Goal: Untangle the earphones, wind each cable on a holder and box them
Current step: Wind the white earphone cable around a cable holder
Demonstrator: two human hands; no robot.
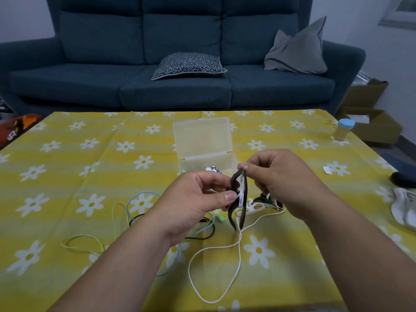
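My left hand point(198, 199) grips a black fishbone-shaped holder point(243, 199) upright above the table, thumb pressing on a few white turns around its middle. My right hand point(276, 176) pinches the white earphone cable point(236, 251) at the holder's top. The rest of that cable hangs down and loops on the cloth near me. A white holder point(252, 207) and a black one point(265, 199) lie under my right hand. Blue point(135, 199), black point(202, 237) and pale yellow point(85, 239) cables lie tangled at the left. The clear plastic box point(202, 140) stands open behind my hands.
The table wears a yellow cloth with white daisies point(67, 176). A small jar with a blue lid point(343, 129) stands at the far right corner. A white shoe point(405, 206) and a dark object point(403, 179) lie at the right edge. A blue sofa point(180, 86) is beyond.
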